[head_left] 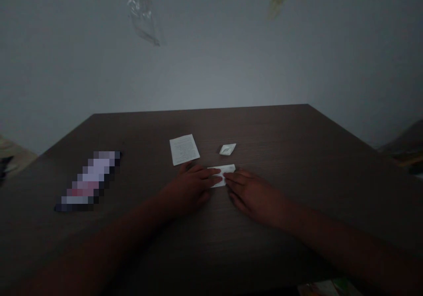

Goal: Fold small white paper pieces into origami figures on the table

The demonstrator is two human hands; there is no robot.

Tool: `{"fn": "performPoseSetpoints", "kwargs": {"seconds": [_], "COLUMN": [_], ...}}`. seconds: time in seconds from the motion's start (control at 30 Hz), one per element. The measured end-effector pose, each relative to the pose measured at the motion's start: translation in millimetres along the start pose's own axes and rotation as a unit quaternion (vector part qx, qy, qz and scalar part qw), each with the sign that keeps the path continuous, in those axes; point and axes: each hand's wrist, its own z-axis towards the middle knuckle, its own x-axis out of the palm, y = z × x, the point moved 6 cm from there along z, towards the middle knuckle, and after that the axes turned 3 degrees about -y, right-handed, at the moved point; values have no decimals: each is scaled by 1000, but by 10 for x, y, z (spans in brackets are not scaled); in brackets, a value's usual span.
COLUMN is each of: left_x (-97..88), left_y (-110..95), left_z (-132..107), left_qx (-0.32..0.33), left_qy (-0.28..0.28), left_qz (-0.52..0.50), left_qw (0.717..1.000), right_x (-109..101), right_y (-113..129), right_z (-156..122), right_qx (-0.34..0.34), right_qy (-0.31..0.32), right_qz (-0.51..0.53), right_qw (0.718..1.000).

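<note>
A small white sheet of paper [228, 168] with faint print lies flat on the dark table, partly covered by my fingers. From the left, my left hand [193, 185] rests on it with outstretched fingers. My right hand [249, 193] presses on its right side, fingers stretched out too. Just beyond them sits a small folded white paper piece [228, 149], shaped like a diamond. Another printed white sheet [184, 150] lies flat past my left hand, close to its fingers. Whether the middle sheet is creased under my fingers is hard to make out.
On the left of the brown wooden table [271, 133] lies a phone-like slab [89, 181], its screen pixelated. The table's far edge meets a grey wall [231, 66] with clear and yellowish tape on it. Blurred items show beyond the table's right and left sides.
</note>
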Motion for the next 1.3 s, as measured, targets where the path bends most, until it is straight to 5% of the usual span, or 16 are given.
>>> {"fn": "performPoseSetpoints", "kwargs": {"seconds": [0.93, 1.3], "left_x": [-23, -10], "left_y": [27, 41], "left_z": [-10, -5], "left_qx": [26, 10], "left_qy": [7, 11], "left_qz": [-3, -17], "left_qw": [1000, 1000], "right_x": [70, 42], "right_y": [-68, -18], "right_z": [2, 15], "right_qx": [-26, 13], "right_qy": [-13, -15], "right_qz": [23, 20], "right_qw": [999, 1000]}}
